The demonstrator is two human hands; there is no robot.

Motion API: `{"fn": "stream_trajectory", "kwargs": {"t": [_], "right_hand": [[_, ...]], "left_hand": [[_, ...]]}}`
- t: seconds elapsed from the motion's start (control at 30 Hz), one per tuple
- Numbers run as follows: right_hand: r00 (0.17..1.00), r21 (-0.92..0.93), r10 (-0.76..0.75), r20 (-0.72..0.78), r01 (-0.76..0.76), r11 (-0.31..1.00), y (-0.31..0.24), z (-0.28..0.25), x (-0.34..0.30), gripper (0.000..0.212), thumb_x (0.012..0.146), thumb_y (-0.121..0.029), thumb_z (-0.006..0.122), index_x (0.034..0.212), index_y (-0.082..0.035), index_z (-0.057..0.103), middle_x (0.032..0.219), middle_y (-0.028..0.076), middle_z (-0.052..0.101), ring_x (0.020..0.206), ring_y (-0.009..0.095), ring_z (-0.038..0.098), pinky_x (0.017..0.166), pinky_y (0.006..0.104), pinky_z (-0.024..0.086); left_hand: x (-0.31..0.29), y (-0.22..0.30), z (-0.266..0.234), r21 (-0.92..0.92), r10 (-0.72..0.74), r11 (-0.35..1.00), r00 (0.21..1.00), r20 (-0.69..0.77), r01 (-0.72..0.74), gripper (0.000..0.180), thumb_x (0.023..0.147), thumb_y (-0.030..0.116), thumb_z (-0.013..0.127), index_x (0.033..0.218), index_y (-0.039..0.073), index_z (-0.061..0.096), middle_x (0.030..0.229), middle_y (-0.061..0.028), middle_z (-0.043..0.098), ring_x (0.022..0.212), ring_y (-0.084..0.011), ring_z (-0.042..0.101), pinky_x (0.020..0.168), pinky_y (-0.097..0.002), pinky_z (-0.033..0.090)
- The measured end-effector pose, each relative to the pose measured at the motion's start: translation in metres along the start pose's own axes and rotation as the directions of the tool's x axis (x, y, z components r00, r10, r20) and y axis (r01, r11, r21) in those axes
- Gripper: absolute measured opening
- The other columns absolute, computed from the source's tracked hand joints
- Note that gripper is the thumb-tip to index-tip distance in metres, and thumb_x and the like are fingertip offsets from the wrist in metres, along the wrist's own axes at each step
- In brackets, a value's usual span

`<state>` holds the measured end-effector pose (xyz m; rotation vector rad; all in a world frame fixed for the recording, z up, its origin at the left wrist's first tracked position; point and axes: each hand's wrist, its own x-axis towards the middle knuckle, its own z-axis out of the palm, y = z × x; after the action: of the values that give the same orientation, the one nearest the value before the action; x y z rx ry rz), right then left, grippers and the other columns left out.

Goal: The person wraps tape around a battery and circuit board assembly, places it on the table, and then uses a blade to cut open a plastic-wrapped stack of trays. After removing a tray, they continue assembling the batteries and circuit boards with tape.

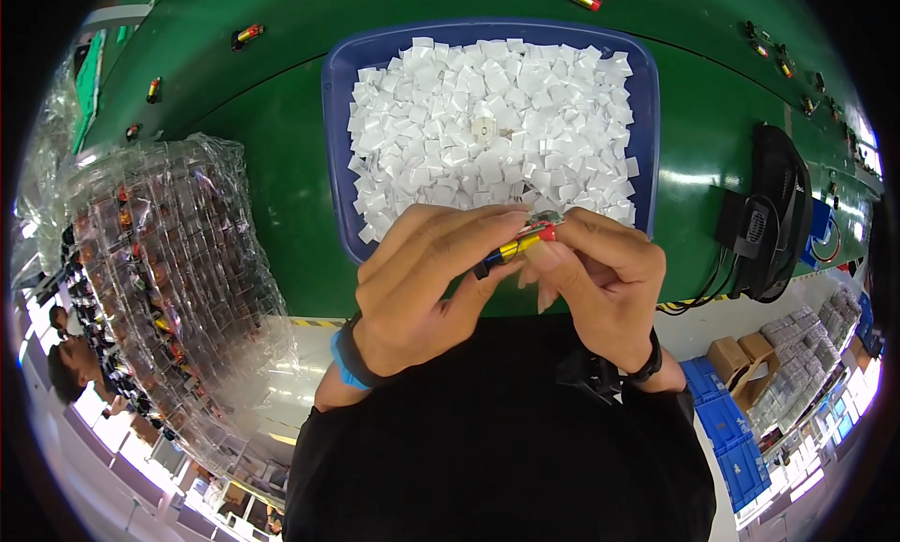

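In front of my chest, both hands meet over a small cylindrical battery (517, 248) with a yellow body, a red end and a black end. My left hand (422, 284) has its fingers closed near the black end and along the top. My right hand (605, 275) pinches the red end between thumb and fingers. At the red end a small shiny clear or metallic part (547, 218) shows between the fingertips; its kind is hard to make out. Just beyond my hands lies a blue tray (652, 120) filled with small white square pieces (422, 120).
A tall stack of clear plastic compartment trays (178, 251) holding small parts stands at the left. On the green table (281, 139) lie several similar batteries (583, 0). A black device with cables (773, 214) is at the right. Blue crates (731, 439) stand beyond the table edge.
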<state>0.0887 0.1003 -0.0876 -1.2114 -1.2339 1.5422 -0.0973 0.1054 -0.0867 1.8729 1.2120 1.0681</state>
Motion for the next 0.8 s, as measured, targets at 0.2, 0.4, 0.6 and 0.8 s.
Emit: {"fn": "stream_trajectory", "kwargs": {"t": [0.2, 0.4, 0.6, 0.8], "right_hand": [[0.998, -0.071, -0.004, -0.061, 0.000, 0.998, -0.007, 0.002, 0.010, 0.015, 0.089, -0.002, 0.072, 0.100, 0.007, 0.069, 0.080, 0.009, 0.063, 0.060, 0.011, 0.060, 0.051, 0.0199, 0.045], [0.904, -0.515, -0.428, -0.003, 0.365, 0.775, -0.007, -0.001, 0.011, 0.023, 0.076, 0.003, 0.081, 0.097, 0.000, 0.071, 0.087, 0.008, 0.062, 0.068, 0.012, 0.061, 0.052, 0.0210, 0.046], [0.892, -0.508, -0.453, 0.003, 0.391, 0.767, 0.000, 0.001, 0.010, 0.025, 0.074, 0.005, 0.082, 0.096, -0.001, 0.071, 0.088, 0.007, 0.062, 0.069, 0.012, 0.062, 0.054, 0.0227, 0.048], [0.844, -0.629, -0.531, 0.079, 0.456, 0.630, 0.002, -0.003, 0.010, 0.030, 0.070, 0.005, 0.083, 0.097, -0.003, 0.072, 0.086, 0.006, 0.061, 0.064, 0.016, 0.061, 0.053, 0.0240, 0.048]], "left_hand": [[0.006, 0.005, 0.011, -0.573, -0.427, 0.724, 0.902, 0.066, 0.385, 0.030, 0.092, -0.002, 0.063, 0.122, -0.003, 0.059, 0.117, -0.0146, 0.068, 0.093, -0.0202, 0.068, 0.072, -0.0308, 0.060], [0.004, 0.006, 0.005, -0.769, -0.545, 0.283, 0.756, 0.363, 0.573, 0.030, 0.104, 0.010, 0.049, 0.130, -0.005, 0.049, 0.124, -0.0160, 0.062, 0.100, -0.0167, 0.065, 0.073, -0.0316, 0.063], [0.002, 0.009, 0.009, -0.726, -0.541, 0.397, 0.782, 0.309, 0.561, 0.026, 0.104, 0.011, 0.051, 0.125, -0.004, 0.051, 0.114, -0.0129, 0.065, 0.094, -0.0135, 0.066, 0.067, -0.0259, 0.059], [0.005, 0.008, 0.002, -0.482, -0.585, 0.544, 0.722, 0.369, 0.687, 0.023, 0.105, 0.017, 0.051, 0.118, -0.003, 0.053, 0.095, -0.0086, 0.067, 0.068, -0.0059, 0.060, 0.052, -0.0192, 0.047]]}}
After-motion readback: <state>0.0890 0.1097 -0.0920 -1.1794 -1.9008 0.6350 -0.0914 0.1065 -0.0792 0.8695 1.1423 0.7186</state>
